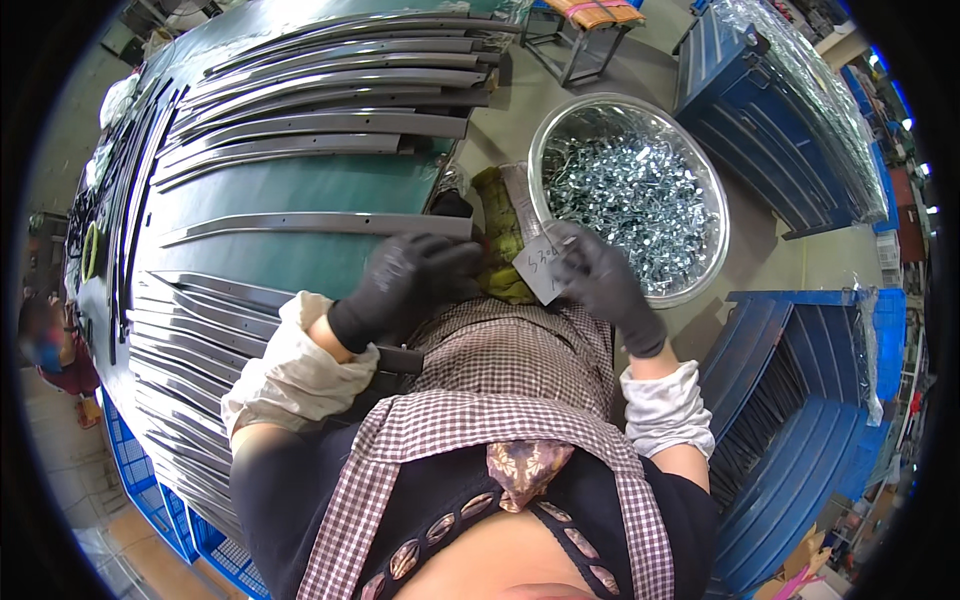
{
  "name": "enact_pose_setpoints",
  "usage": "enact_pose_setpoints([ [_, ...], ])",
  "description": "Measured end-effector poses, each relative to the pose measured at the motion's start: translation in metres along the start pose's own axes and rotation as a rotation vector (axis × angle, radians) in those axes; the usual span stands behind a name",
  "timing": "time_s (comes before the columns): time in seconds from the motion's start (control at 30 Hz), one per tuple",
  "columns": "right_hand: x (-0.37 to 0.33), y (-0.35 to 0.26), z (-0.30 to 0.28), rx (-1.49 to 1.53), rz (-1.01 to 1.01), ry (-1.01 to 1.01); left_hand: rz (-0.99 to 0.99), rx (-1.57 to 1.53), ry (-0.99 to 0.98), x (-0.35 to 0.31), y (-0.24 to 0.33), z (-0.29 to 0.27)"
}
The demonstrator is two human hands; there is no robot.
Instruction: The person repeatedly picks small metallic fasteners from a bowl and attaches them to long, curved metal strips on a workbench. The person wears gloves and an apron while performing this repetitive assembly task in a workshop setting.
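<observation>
Left black-gloved hand (408,280), beside long dark-grey metallic strip (320,224); right black-gloved hand (606,284), at white paper card (537,268): grips indiscernible. Advisable: light fingertip touch, card unbent.

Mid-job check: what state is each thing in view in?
Left hand: gloved, fingers bent
Right hand: gloved, fingers at the tag
Tag: partly covered
Clear tub: open, holding metal pieces
Metal pieces: loose, piled
Dark strips: laid across the table
Lower blue crate: open, loaded
</observation>
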State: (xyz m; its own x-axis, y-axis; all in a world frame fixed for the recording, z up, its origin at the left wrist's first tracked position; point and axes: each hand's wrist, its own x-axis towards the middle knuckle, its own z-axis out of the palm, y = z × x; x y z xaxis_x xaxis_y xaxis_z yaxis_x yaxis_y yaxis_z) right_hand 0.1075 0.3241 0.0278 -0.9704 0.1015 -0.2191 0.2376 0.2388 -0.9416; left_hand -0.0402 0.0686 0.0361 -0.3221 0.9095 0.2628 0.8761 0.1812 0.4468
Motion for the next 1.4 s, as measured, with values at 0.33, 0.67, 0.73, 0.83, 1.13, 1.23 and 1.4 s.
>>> enact_pose_setpoints([
  [0.33,0.001,0.002,0.057,0.105,-0.052,-0.262,0.222,0.008,-0.135,-0.021,0.008,0.016],
  [0.67,0.006,0.024,0.055,0.351,0.081,-0.365,0.448,0.134,0.011,-0.019,-0.011,0.014],
  [0.73,0.009,0.024,0.057,0.325,0.06,-0.35,0.47,0.166,-0.014,-0.019,-0.013,0.013],
  [0.83,0.014,0.026,0.054,0.306,0.13,-0.387,0.479,0.21,-0.099,-0.022,-0.02,0.016],
  [1.13,0.036,0.038,0.056,0.297,-0.044,0.032,-0.039,0.252,0.055,-0.01,-0.077,0.008],
  [1.23,0.045,0.053,0.065,0.121,-0.166,0.065,0.07,0.179,0.0,-0.014,-0.081,0.016],
  [1.4,0.057,0.056,0.065,-0.071,-0.473,0.036,0.087,0.1,-0.046,-0.011,-0.07,0.013],
])
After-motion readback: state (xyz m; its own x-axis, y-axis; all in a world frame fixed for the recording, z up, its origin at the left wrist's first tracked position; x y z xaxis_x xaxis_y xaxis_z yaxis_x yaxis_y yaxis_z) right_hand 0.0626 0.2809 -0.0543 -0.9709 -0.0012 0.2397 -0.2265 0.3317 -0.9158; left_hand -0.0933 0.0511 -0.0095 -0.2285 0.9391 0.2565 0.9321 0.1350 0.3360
